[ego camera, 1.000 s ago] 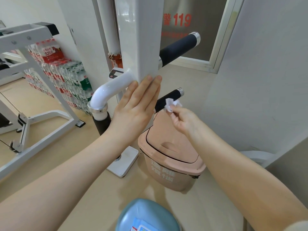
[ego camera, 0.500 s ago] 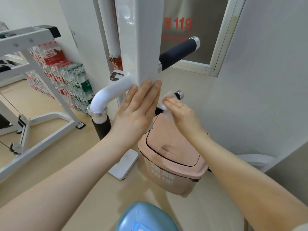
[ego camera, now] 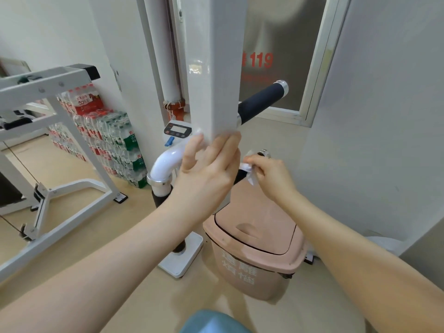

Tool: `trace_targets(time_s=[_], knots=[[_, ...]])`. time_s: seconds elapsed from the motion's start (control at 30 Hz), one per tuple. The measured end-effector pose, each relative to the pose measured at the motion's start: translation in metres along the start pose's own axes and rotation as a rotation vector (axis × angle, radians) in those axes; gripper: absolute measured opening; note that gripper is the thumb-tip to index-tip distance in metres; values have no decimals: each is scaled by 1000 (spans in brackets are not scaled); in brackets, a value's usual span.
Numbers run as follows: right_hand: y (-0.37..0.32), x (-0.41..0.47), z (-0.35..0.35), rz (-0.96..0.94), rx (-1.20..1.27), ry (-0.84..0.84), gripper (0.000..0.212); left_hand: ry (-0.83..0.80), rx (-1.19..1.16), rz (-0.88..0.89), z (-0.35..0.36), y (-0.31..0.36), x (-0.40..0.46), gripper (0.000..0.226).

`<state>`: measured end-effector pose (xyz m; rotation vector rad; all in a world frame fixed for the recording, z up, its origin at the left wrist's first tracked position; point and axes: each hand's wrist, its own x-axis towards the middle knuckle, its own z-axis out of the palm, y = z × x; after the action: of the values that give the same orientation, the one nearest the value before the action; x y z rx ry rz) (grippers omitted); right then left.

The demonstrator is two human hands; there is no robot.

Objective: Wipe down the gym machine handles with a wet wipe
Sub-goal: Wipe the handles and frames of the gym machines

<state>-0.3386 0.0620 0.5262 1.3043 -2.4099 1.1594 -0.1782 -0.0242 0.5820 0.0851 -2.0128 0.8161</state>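
At lower handle: short black foam-covered bar (ego camera: 242, 175), mostly hidden behind hands.
Right hand (ego camera: 271, 175): pinching crumpled white wet wipe (ego camera: 248, 170) on bar.
Left hand (ego camera: 206, 171): fingers straight, bracing white steel upright (ego camera: 213, 68).
Advice: wrap fully, stroke toward chrome cap (ego camera: 263, 153).

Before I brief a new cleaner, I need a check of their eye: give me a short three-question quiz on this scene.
1. True or false: the right hand pinches the crumpled white wet wipe.
2. What does the left hand rest on: (a) the white square upright post, (b) the pink lidded bin, (c) the stacked packs of water bottles?
3. Which black foam handle is being wiped: the upper or the lower?

Key: 1 true; 2 a; 3 lower.
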Motion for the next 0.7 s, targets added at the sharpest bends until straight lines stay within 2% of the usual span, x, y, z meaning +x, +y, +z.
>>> trace_targets(time_s=[0.07,0.17,0.23,0.3,0.37,0.5,0.6,0.7], knots=[[-12,-5,-17,150,212,88,24,48,6,15,-6,-8,15,22],[-31,-10,-53,275,487,463,16,73,-19,43,-14,-18,33,14],[-48,-10,-71,185,470,626,19,53,-52,62,-21,-20,41,17],[-60,-5,-82,2,337,711,21,36,-92,83,-28,-20,48,19],[-65,4,-81,-200,158,692,24,7,-118,104,-31,-22,53,22],[-59,15,-57,-552,-36,391,36,-37,-142,148,-33,-27,51,28],[-39,26,-60,-541,-186,435,40,-46,-135,183,-34,-33,52,30],[-48,35,-63,-453,-150,410,42,-51,-124,229,-31,-41,56,31]])
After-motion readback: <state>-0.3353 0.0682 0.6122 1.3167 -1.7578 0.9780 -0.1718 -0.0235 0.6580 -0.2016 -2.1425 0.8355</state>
